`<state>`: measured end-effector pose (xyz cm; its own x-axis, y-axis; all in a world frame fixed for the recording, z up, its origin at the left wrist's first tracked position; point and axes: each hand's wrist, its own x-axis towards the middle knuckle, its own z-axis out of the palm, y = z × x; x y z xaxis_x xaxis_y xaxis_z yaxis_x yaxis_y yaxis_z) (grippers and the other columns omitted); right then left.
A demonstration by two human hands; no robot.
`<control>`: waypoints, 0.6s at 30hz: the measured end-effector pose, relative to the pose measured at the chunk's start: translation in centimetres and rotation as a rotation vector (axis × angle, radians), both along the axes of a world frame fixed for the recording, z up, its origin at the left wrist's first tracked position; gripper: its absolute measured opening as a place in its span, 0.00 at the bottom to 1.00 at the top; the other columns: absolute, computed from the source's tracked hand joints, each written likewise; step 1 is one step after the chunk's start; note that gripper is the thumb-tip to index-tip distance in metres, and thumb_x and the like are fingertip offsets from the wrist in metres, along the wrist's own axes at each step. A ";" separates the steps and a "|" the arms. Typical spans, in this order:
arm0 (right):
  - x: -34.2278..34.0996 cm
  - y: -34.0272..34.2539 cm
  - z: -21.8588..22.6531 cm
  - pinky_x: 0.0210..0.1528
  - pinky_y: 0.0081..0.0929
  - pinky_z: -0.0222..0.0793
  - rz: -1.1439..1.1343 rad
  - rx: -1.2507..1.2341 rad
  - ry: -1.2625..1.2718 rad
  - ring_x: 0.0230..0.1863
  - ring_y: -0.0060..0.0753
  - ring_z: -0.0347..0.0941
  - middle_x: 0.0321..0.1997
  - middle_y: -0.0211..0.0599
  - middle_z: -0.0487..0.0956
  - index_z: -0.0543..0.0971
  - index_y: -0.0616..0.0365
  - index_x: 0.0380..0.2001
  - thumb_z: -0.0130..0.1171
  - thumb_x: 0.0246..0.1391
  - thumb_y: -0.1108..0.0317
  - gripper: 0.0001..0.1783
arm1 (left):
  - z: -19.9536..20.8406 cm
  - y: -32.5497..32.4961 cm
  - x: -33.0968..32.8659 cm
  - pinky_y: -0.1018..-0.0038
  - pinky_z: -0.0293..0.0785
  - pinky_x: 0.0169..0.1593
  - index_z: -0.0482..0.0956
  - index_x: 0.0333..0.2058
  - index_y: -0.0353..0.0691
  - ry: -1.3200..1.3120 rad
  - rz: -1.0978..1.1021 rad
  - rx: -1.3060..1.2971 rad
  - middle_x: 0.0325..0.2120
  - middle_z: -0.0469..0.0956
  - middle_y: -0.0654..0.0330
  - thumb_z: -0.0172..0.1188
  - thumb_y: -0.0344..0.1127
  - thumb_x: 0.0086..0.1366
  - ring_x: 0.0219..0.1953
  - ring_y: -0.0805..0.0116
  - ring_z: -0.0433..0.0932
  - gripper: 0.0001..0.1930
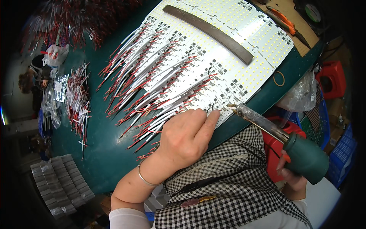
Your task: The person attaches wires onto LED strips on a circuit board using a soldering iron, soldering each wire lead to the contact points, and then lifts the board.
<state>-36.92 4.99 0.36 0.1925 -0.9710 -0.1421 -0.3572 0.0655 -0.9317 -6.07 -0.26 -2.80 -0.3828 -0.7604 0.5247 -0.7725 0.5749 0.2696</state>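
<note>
White LED circuit boards point(244, 82) lie in a sheet on the table, dotted with small yellow LEDs and dark components. Rows of red and white wires point(152, 95) run from them, their loose ends fanned out to the left. Over the near edge of the boards is my left hand point(187, 133), fingers curled together in a pinch; whatever they hold is hidden beneath them. My right hand point(293, 177) grips the green handle of a soldering gun point(263, 120). Its tip is just right of my left fingertips, close above the boards.
A curved brown bar point(209, 32) rests across the boards. Orange-handled pliers point(284, 21) lie on cardboard at the far right, and a rubber band point(279, 79) nearer. Leftward are a wire pile point(77, 101) and stacked grey pieces point(61, 185). Another person point(36, 74) is at far left.
</note>
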 end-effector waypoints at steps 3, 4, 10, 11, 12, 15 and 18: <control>-0.6 0.3 -0.1 0.54 0.27 0.62 -0.104 0.015 0.074 0.36 0.23 0.75 0.25 0.26 0.81 0.78 0.58 0.40 0.65 0.48 0.61 0.17 | 0.0 -0.1 -0.1 0.73 0.68 0.21 0.82 0.39 0.34 0.019 -0.001 0.003 0.22 0.74 0.58 0.58 0.18 0.42 0.19 0.66 0.72 0.21; -0.8 0.2 -0.1 0.53 0.27 0.63 -0.045 0.002 0.042 0.35 0.24 0.75 0.25 0.26 0.81 0.78 0.59 0.41 0.66 0.47 0.62 0.18 | -0.2 -0.2 -0.1 0.73 0.66 0.20 0.81 0.39 0.32 0.018 -0.017 -0.033 0.21 0.69 0.60 0.59 0.20 0.44 0.19 0.68 0.70 0.18; -1.1 -0.3 -1.5 0.38 0.24 0.67 0.036 0.026 -0.199 0.27 0.28 0.74 0.35 0.37 0.78 0.72 0.69 0.50 0.68 0.45 0.67 0.29 | 0.7 0.0 -0.2 0.72 0.68 0.21 0.82 0.39 0.34 -0.012 0.002 0.026 0.22 0.75 0.58 0.59 0.18 0.43 0.20 0.65 0.73 0.20; -1.5 -0.4 -2.0 0.24 0.19 0.71 0.080 -0.015 -0.353 0.24 0.28 0.74 0.43 0.49 0.76 0.69 0.76 0.53 0.68 0.46 0.70 0.33 | 0.9 0.0 -0.2 0.72 0.69 0.22 0.82 0.39 0.34 -0.029 0.006 0.048 0.23 0.76 0.57 0.59 0.18 0.44 0.20 0.64 0.74 0.19; -1.6 -0.4 -2.2 0.24 0.19 0.71 0.080 -0.019 -0.352 0.24 0.28 0.74 0.43 0.49 0.76 0.69 0.76 0.53 0.68 0.46 0.70 0.33 | 1.1 0.0 -0.1 0.72 0.69 0.22 0.82 0.39 0.34 -0.029 0.006 0.043 0.23 0.76 0.57 0.59 0.18 0.44 0.20 0.64 0.74 0.19; -2.3 -0.4 -2.1 0.24 0.20 0.71 0.026 -0.130 -0.301 0.23 0.29 0.74 0.43 0.49 0.76 0.68 0.76 0.54 0.68 0.46 0.69 0.34 | 1.7 0.4 0.8 0.72 0.72 0.24 0.82 0.37 0.35 0.081 0.043 -0.001 0.24 0.78 0.56 0.60 0.18 0.45 0.22 0.63 0.76 0.17; -4.2 -1.4 -0.6 0.24 0.20 0.71 0.181 -0.438 0.224 0.23 0.29 0.74 0.42 0.49 0.77 0.67 0.76 0.56 0.67 0.47 0.68 0.35 | 2.8 2.8 3.1 0.72 0.74 0.26 0.83 0.37 0.37 0.052 0.143 0.088 0.25 0.80 0.56 0.62 0.18 0.46 0.24 0.62 0.78 0.17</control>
